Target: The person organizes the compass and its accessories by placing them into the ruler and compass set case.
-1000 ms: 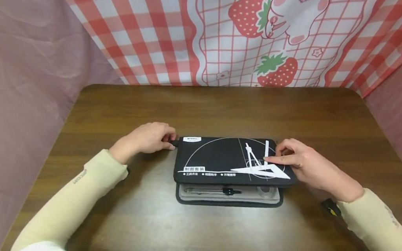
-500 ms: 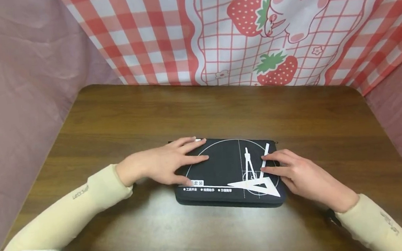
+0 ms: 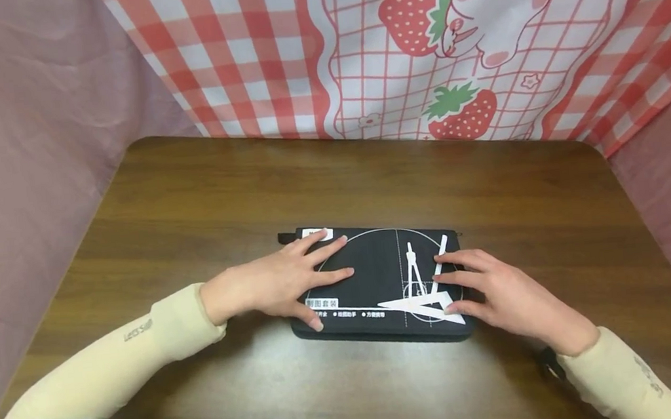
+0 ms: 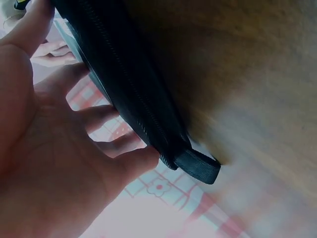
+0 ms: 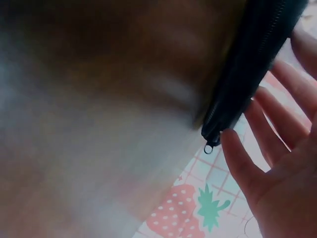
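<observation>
A black zip case [image 3: 369, 266] lies on the wooden table with its lid down. White drawings of a compass and a set square, with Chinese lettering, mark the lid. My left hand [image 3: 276, 283] rests on the lid's left part, fingers spread. On the right part my right hand [image 3: 501, 288] touches the lid with extended fingertips. The left wrist view shows the zip along the case's side and a black fabric loop [image 4: 200, 166] at the back left corner. A small metal ring [image 5: 208, 148] hangs at the case's corner in the right wrist view.
The wooden table [image 3: 221, 185] reaches back to a red-and-white checked cloth [image 3: 240, 52] printed with strawberries. Pink fabric [image 3: 36, 95] hangs at both sides. Pale sleeves [image 3: 93, 366] cover both forearms.
The lid, raised at the front a second ago with a compass visible inside, has come down. My left hand moved from the loop onto the lid; my right hand let go of the lid's edge.
</observation>
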### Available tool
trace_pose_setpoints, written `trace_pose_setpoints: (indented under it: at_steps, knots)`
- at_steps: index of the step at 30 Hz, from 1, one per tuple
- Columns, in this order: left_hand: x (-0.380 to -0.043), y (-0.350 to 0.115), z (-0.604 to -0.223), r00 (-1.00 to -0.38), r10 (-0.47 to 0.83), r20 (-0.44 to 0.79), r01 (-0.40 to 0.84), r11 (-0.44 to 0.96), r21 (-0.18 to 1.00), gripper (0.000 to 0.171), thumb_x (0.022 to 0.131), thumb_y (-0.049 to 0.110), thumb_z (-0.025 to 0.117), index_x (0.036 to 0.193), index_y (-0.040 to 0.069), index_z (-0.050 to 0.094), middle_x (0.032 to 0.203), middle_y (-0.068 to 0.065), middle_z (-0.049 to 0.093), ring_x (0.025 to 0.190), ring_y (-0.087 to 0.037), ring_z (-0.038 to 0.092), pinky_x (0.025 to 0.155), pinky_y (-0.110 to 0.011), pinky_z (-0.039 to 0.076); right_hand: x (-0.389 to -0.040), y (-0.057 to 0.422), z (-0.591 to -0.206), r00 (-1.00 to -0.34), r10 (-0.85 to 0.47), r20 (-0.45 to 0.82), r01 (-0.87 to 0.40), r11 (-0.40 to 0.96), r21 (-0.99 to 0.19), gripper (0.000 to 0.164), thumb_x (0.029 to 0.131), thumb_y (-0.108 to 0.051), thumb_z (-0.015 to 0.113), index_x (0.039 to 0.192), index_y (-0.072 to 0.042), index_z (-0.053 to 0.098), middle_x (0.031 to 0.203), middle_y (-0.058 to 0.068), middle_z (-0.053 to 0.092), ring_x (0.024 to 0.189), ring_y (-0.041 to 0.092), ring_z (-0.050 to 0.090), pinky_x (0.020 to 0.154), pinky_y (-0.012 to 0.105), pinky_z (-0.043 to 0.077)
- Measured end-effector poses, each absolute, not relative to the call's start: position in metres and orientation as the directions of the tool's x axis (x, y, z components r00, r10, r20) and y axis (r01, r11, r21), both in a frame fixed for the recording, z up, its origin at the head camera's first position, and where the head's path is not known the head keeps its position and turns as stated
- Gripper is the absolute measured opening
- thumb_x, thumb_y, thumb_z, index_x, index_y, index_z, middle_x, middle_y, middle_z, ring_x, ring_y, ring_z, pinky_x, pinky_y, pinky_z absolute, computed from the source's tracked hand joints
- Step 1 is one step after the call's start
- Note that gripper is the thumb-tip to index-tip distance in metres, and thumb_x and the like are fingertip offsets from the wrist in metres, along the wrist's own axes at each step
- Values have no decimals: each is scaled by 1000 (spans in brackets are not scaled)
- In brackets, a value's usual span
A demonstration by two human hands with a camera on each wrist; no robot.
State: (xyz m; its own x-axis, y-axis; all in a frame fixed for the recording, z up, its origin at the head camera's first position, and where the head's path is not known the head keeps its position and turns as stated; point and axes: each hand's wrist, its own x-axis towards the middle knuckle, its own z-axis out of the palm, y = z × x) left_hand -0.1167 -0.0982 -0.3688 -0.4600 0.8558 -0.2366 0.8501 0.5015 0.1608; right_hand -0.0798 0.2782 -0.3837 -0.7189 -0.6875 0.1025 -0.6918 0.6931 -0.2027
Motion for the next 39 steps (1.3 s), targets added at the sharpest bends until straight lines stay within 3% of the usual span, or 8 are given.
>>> trace_pose_setpoints:
  at_steps: [4,7,10,14,19,29,39]
  knots:
    - [-123,-98,-368,-464,848,-256,835,515,193,91,72,74,48,148,35,16,155,-5,-8,138,-34,-8,106,-51,15,-93,281,-380,-735,-656,171,-677,698,-233,41,79,-31,69,118,-20,63,127,-3,53,112,11,49,86,36,45]
    - [-127,-97,-367,-458,848,-267,828,516,218,90,73,73,49,148,36,16,155,-3,-10,138,-33,-10,106,-52,15,-106,284,-377,-802,-558,213,-596,764,-246,41,80,-13,68,121,-15,61,123,2,56,104,15,54,84,40,46]
    - [-130,-96,-367,-453,849,-273,827,514,227,91,72,74,49,148,36,16,155,-2,-10,138,-32,-11,106,-51,14,-122,287,-373,-873,-450,186,-486,836,-256,43,79,-6,66,122,-11,59,121,7,56,102,21,54,85,45,45]
    - [-132,-94,-366,-457,847,-270,827,517,222,95,69,79,47,148,36,16,155,-2,-9,138,-31,-10,107,-50,13,-137,287,-372,-925,-372,75,-376,877,-298,39,79,-7,67,118,-9,61,113,8,60,96,22,55,83,45,46]
    - [-131,-91,-368,-477,840,-260,822,531,206,102,63,85,45,148,36,15,155,0,-9,138,-30,-9,107,-48,13,-147,285,-373,-944,-329,-14,-304,888,-344,29,80,-8,68,109,-10,65,100,8,64,81,20,55,73,40,49]
    - [-130,-88,-373,-546,816,-191,826,562,41,101,65,87,39,148,33,18,156,-1,1,139,-31,2,91,-48,39,-160,283,-377,-959,-282,-6,-259,890,-376,20,82,-7,64,101,-7,68,90,8,66,73,19,54,64,36,46]
    - [-125,-85,-371,-553,808,-201,820,571,40,114,57,93,38,149,28,19,155,-9,1,137,-39,-1,94,-49,37,-163,282,-379,-970,-242,1,-228,916,-331,15,83,-11,63,96,-5,69,88,11,66,74,24,54,67,40,42]
